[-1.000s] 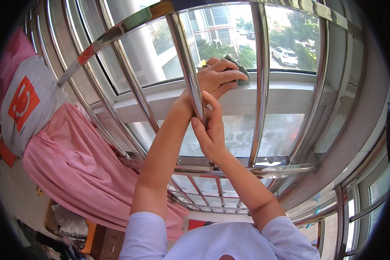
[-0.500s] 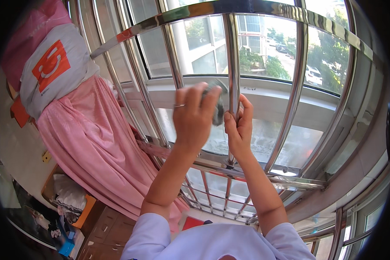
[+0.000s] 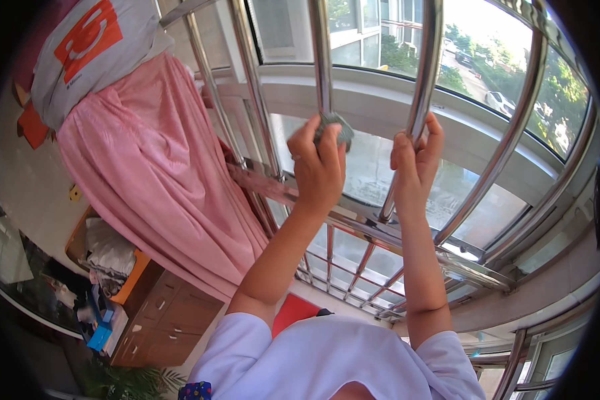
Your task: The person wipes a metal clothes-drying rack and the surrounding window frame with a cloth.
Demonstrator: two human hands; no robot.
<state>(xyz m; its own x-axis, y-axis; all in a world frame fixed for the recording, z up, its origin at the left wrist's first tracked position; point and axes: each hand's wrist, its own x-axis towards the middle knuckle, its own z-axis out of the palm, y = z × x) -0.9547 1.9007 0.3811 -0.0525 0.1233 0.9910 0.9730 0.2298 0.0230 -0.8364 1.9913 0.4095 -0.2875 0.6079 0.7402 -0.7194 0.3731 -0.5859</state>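
Note:
My left hand (image 3: 319,168) is closed around a small grey scouring pad (image 3: 337,128) and presses it against an upright steel bar (image 3: 320,53) of the window grille. My right hand (image 3: 415,160) grips the neighbouring steel bar (image 3: 425,60) just to the right, fingers wrapped round it. Both forearms rise from the white sleeves at the bottom edge. A ring shows on the left hand.
A horizontal steel rail (image 3: 380,230) runs under both hands, with more curved bars (image 3: 513,133) to the right. A pink curtain (image 3: 153,173) tied with grey cloth (image 3: 80,53) hangs at left. A wooden cabinet (image 3: 160,313) with clutter stands below it. Glass panes lie behind the bars.
The view has swung so the curtain sits higher left. My left hand with the pad has shifted onto a bar left of the one my right hand holds.

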